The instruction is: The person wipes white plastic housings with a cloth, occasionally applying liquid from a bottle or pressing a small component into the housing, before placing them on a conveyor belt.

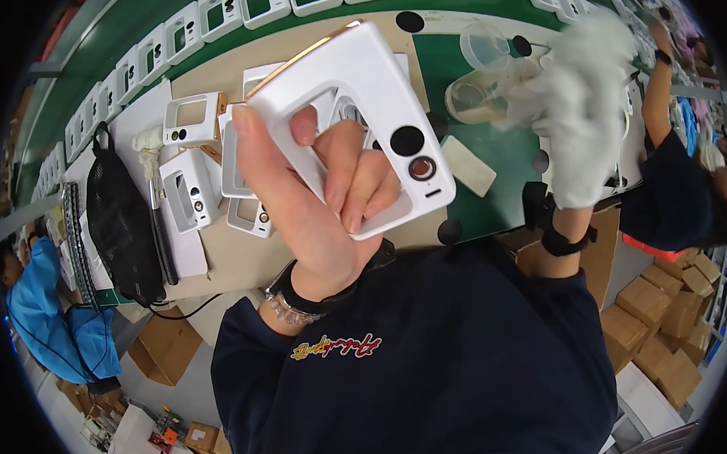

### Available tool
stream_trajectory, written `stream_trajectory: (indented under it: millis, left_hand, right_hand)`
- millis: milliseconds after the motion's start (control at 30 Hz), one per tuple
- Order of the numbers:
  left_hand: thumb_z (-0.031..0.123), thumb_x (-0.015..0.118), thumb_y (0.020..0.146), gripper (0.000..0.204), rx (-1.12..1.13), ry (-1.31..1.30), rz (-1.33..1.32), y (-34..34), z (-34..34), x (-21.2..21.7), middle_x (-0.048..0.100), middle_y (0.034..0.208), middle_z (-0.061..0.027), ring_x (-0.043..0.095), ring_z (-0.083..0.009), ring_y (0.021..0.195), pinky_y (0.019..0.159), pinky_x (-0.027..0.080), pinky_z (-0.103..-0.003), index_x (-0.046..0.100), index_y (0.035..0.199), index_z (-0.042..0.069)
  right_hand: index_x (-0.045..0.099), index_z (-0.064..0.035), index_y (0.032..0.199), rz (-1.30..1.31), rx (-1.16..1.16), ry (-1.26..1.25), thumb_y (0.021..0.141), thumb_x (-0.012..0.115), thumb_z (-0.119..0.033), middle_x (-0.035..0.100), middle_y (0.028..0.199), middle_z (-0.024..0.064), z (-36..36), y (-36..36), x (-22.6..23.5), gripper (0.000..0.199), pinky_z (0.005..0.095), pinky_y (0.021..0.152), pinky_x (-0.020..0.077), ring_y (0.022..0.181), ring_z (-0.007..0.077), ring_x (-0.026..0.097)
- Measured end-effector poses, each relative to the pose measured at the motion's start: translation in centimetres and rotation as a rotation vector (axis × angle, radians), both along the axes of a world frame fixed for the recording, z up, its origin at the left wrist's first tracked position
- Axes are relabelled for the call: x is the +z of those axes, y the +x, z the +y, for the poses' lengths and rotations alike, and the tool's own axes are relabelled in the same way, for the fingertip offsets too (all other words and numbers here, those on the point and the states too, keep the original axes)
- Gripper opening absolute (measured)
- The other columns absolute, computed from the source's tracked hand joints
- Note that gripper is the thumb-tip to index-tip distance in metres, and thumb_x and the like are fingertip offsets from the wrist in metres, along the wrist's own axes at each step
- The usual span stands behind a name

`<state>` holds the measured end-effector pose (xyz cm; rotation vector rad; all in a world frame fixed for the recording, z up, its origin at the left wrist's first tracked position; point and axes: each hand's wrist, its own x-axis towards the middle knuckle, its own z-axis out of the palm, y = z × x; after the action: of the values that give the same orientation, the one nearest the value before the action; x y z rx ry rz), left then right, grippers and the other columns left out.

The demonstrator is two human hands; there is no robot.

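While the left hand (316,201) is gripping it, the white frame-shaped housing (360,107) is lying tilted, its long axis running from upper left to lower right, lens corner pointing lower right. Fingers are curling through its opening, thumb pressing the outer edge, so the housing is sitting above and around the hand. The right hand (580,114), gloved in white, is hovering blurred beside a clear plastic cup (472,95); its grip cannot be told. Similar white housings (193,118) are lying on the bench behind.
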<state>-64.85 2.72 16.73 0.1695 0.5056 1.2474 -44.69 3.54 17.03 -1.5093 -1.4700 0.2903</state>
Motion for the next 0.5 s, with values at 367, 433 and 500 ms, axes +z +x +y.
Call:
stream_trajectory:
  millis: [367, 433, 500]
  left_hand:
    - [0.044, 0.024, 0.091, 0.038, -0.066, 0.237, 0.001, 1.0, 0.6, -0.8, 0.030, 0.047, 0.0033, 0.022, -0.0074, 0.033, 0.036, 0.022, -0.021, 0.043, 0.079, 0.014]
    - [0.041, 0.029, 0.088, 0.032, -0.090, 0.220, 0.093, 1.0, 0.0, -1.0, 0.034, 0.051, 0.0024, 0.026, -0.0082, 0.037, 0.039, 0.025, -0.022, 0.043, 0.084, 0.012]
    - [0.035, 0.040, 0.083, 0.028, -0.143, 0.182, 0.264, 0.5, -0.7, -1.1, 0.040, 0.059, 0.0007, 0.034, -0.0097, 0.045, 0.044, 0.030, -0.022, 0.041, 0.095, 0.009]
  right_hand:
    - [0.055, 0.0041, 0.096, 0.126, 0.113, 0.082, 0.079, 0.050, -0.009, 0.055, 0.098, 0.0154, -1.9, 1.9, -0.9, 0.022, 0.0323, 0.078, 0.0417, 0.089, 0.0239, 0.053]
    - [0.056, 0.0017, 0.093, 0.035, 0.341, 0.081, 0.078, 0.051, -0.011, 0.057, 0.092, 0.0145, -2.1, -0.6, 1.4, 0.021, 0.0306, 0.072, 0.0426, 0.081, 0.0240, 0.054]
    - [0.056, -0.0006, 0.090, -0.070, 0.548, 0.077, 0.076, 0.051, -0.013, 0.058, 0.086, 0.0136, 0.2, -4.3, 3.1, 0.019, 0.0288, 0.066, 0.0436, 0.073, 0.0240, 0.055]
